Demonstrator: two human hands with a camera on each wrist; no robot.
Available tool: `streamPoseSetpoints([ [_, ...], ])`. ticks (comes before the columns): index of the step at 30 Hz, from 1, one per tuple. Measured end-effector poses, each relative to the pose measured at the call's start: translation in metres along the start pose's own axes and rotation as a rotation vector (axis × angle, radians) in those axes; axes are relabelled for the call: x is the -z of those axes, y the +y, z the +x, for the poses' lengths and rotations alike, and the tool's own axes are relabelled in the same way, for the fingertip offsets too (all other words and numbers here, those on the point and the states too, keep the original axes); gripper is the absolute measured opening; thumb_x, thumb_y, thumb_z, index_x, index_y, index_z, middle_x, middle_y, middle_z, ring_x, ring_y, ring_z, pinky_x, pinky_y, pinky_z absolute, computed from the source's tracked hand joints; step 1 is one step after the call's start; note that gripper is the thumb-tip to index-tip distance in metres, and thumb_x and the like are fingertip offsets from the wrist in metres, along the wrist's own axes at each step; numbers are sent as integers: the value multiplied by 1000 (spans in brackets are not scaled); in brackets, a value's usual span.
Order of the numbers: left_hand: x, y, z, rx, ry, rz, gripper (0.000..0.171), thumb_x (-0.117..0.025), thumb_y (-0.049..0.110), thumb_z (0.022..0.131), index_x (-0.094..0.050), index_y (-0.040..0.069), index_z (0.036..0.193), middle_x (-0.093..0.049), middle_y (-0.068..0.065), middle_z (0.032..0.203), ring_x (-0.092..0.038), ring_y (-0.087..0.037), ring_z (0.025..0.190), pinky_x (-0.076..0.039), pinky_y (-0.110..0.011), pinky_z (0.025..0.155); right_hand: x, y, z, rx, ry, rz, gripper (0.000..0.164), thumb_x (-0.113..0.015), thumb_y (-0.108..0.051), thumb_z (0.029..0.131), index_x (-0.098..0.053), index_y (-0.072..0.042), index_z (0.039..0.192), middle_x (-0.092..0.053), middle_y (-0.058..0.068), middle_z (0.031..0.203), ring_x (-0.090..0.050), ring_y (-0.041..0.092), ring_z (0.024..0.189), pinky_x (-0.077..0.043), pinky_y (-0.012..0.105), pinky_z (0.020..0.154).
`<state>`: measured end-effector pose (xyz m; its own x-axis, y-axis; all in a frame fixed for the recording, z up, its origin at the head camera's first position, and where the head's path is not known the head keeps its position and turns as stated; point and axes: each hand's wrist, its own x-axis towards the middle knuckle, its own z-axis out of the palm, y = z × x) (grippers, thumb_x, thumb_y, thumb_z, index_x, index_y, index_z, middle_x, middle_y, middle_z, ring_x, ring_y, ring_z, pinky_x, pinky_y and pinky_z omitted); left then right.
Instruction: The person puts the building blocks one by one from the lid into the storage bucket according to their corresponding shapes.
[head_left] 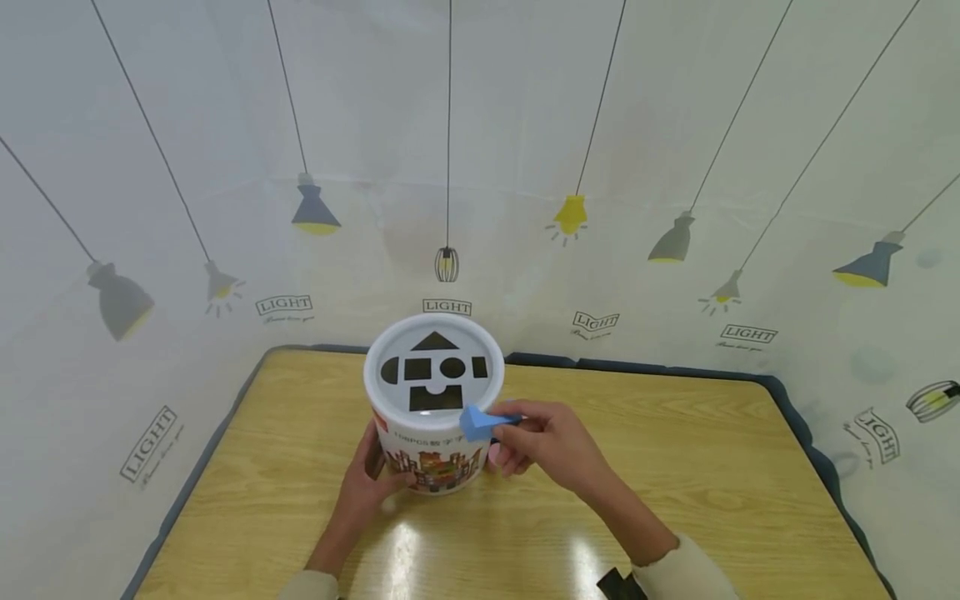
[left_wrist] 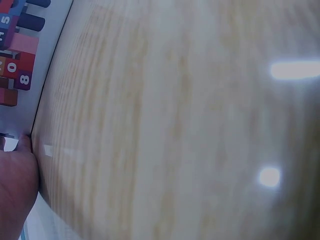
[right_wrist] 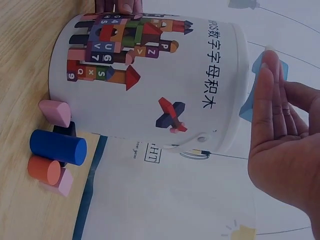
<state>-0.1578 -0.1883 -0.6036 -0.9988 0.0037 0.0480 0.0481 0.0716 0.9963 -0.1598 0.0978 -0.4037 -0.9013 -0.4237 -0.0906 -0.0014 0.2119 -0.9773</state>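
A white bucket (head_left: 435, 471) printed with a block castle stands upright on the table. Its lid (head_left: 390, 398) has several shaped holes: a triangle, a half-round, rectangles, a circle and a notched one. My left hand (head_left: 363, 487) holds the bucket's lower left side, thumb in front and the other fingers partly hidden. At the lid's near right rim, my right hand (head_left: 558, 446) pinches a light-blue block (head_left: 476, 423) that seems to have a curved notch. Fingers cover part of this block (right_wrist: 284, 70) in the right wrist view; whether it touches the rim, I cannot tell.
Beside the bucket on the wooden table (head_left: 247, 500) lie several loose blocks, among them a blue cylinder (right_wrist: 58, 147), an orange cylinder (right_wrist: 44, 170) and a pink block (right_wrist: 56, 113). A white sheet printed with lamps (head_left: 517, 125) rises behind the table.
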Motion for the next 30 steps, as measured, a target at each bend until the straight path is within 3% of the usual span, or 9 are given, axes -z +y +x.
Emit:
streamPoseSetpoints([
  [8,0,-4,2,14,3,-4,107,-83,12,76,-15,38,155,-24,2,161,-24,-22,146,-23,-33,121,-9,-10,9,3,-9,-19,28,-67,-18,92,-68,-3,116,-71,14,74,-70,23,63,-63,37,58],
  [15,1,-4,2,3,4,0,109,-83,12,74,-15,34,156,-22,-4,161,-23,-27,147,-21,-41,122,-14,-17,13,15,-18,-50,25,-67,-15,92,-69,-4,115,-71,13,72,-69,24,61,-62,35,54],
  [20,0,-3,3,2,5,7,109,-84,13,74,-15,34,156,-22,-3,161,-22,-27,147,-20,-39,122,-16,-17,18,14,-9,-41,25,-66,-12,92,-68,-4,115,-71,13,72,-68,24,59,-60,32,52],
  [30,-1,-2,2,21,15,9,108,-84,15,75,-15,33,156,-22,-4,161,-23,-28,147,-21,-42,122,-28,-19,31,40,-3,-38,28,-66,-11,92,-66,1,117,-70,14,74,-70,22,61,-64,42,59],
])
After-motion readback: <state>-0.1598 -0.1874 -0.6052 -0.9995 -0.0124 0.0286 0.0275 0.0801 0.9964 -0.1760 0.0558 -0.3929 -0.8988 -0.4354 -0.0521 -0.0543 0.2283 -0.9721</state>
